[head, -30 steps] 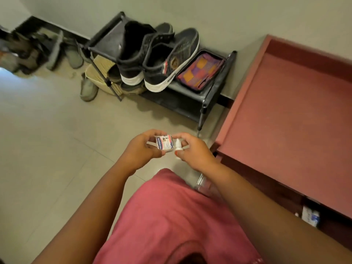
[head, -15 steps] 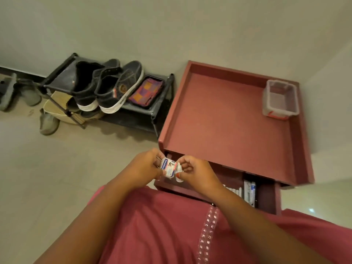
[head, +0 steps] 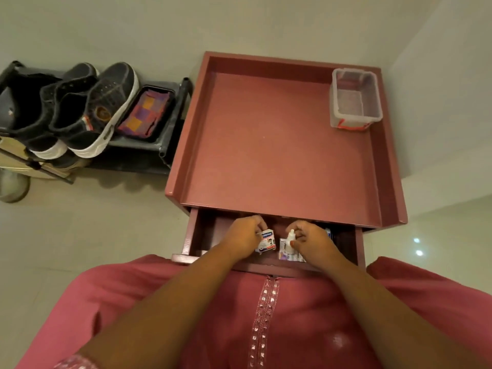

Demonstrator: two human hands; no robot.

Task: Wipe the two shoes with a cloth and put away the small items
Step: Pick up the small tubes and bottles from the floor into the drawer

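both hands are down inside the open drawer (head: 192,237) of the reddish cabinet (head: 282,145). the left hand (head: 243,237) has its fingers curled around a small white box (head: 267,241) with a blue label band, box sticking out toward the right hand. the right hand (head: 310,239) pinches a little white dropper bottle (head: 290,242) by its body, cap end pointing up and away from the person. box and bottle sit just beside each other with a thin gap between them, not touching as far as i can tell. right under the bottle there's some packet or carton (head: 283,254) with purple print lying in the drawer, and another bit of blue and white packaging peeks out past the right hand's knuckles.

well off to the left of the left hand, the two dark shoes (head: 87,107) with white soles stand on a black rack (head: 170,123), and the checked cloth (head: 145,114) lies in a black tray (head: 157,89) just beside them. up beyond the right hand, a clear plastic tub (head: 355,99) sits in the far corner of the cabinet top.
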